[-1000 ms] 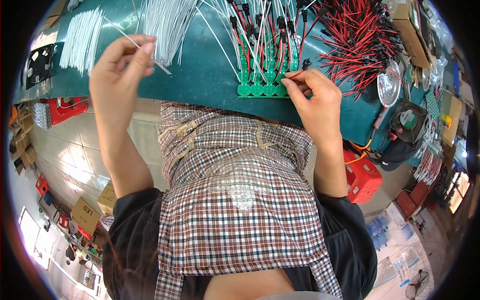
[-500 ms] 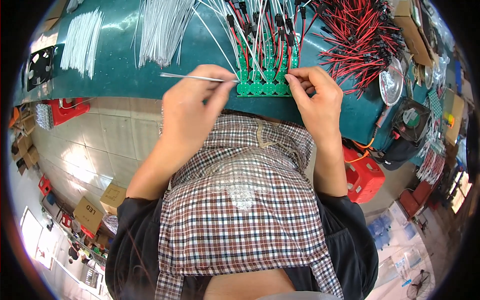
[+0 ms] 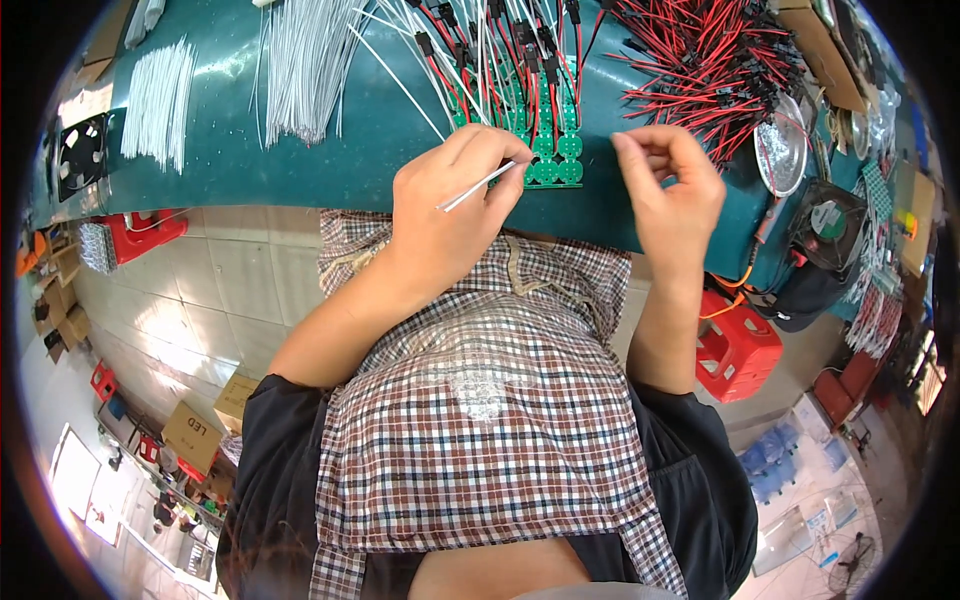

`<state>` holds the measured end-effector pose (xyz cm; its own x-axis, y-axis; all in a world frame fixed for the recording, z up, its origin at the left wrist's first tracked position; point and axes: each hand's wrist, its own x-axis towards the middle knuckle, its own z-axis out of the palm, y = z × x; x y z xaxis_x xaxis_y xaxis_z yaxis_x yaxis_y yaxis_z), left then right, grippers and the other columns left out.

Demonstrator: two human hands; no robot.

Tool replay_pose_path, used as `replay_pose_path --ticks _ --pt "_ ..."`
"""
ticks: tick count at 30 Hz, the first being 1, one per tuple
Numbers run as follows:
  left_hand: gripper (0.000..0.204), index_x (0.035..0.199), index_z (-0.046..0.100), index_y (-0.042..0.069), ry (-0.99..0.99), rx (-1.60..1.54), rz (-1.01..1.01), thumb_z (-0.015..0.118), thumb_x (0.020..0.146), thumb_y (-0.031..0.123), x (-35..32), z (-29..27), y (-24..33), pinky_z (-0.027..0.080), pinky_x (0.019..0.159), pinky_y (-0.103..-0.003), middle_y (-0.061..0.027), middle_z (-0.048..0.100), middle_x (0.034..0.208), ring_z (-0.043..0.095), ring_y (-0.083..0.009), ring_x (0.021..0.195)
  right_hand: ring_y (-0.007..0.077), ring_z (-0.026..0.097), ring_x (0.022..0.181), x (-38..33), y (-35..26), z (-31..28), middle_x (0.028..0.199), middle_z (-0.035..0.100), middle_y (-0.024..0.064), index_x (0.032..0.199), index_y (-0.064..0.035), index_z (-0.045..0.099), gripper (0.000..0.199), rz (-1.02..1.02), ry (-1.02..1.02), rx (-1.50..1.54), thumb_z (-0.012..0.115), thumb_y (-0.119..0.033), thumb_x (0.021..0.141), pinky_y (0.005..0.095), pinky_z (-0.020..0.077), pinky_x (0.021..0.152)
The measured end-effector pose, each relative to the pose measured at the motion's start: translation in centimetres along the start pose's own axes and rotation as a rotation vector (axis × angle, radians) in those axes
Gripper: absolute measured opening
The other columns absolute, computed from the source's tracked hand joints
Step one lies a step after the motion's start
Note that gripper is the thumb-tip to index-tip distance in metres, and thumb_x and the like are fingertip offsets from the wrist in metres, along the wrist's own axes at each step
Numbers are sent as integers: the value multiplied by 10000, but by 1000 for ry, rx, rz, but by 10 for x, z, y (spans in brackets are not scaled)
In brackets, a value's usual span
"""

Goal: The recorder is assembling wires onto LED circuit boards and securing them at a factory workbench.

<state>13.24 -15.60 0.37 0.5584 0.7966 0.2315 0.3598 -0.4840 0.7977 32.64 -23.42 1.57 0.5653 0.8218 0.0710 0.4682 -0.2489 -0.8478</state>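
Centre frame: left hand (image 3: 450, 195) pinches white wire (image 3: 475, 188), long axis slanting lower left to upper right, toward green circuit boards (image 3: 545, 171). Right hand (image 3: 682, 196): fingers nearly together, grip unclear.

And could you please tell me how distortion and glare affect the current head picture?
In the head view, the green table's edge bows and the corners go black; also in the head view, glare bleaches part of the tiled floor at left; in that same view, the white wire in the left hand is easily made out.
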Motion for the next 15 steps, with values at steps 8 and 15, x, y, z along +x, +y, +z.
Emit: replay_pose_path --ticks 8,15 --pt "188 921 663 78 2 8 16 765 776 15 0 2 -1 535 614 -324 -66 687 870 685 -233 722 181 632 586 9 16 -28 702 679 69 885 -10 701 257 268 20 -462 816 -227 808 323 510 602" --pt "181 914 657 73 -2 8 15 756 777 7 0 3 -1 538 619 -329 -68 682 861 684 -238 724 199 648 601 7 19 -23 704 684 75 848 -4 698 174 271 39 -396 762 -163 818 337 516 610"
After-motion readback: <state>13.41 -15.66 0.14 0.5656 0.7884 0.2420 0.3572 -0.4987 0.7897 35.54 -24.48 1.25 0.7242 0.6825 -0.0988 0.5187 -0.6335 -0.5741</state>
